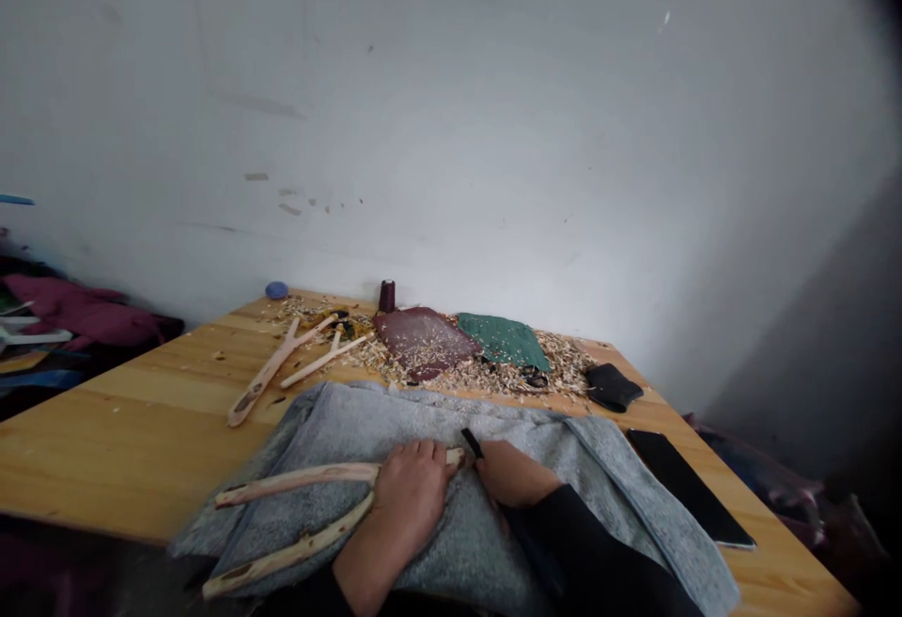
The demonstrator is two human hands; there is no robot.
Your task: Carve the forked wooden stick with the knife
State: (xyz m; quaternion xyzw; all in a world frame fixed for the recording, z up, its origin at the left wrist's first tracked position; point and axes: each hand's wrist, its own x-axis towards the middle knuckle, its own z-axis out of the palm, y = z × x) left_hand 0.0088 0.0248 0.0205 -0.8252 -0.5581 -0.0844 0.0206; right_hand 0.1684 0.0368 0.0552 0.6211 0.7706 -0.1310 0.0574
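My left hand (412, 485) is closed around a peeled forked branch (303, 478), just where its two prongs join. The prongs spread to the left, and the short end of the branch pokes out to the right. Close to that end, my right hand (518, 473) is closed on a dark, narrow knife (472, 443); most of it is hidden in the fingers. Under both hands a grey cloth (451, 551) is spread over the front of the wooden table and hangs toward me.
Wood shavings (564, 363) cover the table's back, around a maroon cloth (427, 340) and a green cloth (504, 340). Two more forked branches, one large (264, 377) and one small (324, 361), lie at left. A black tablet (687, 485) lies right; a thread spool (387, 296) stands near the wall.
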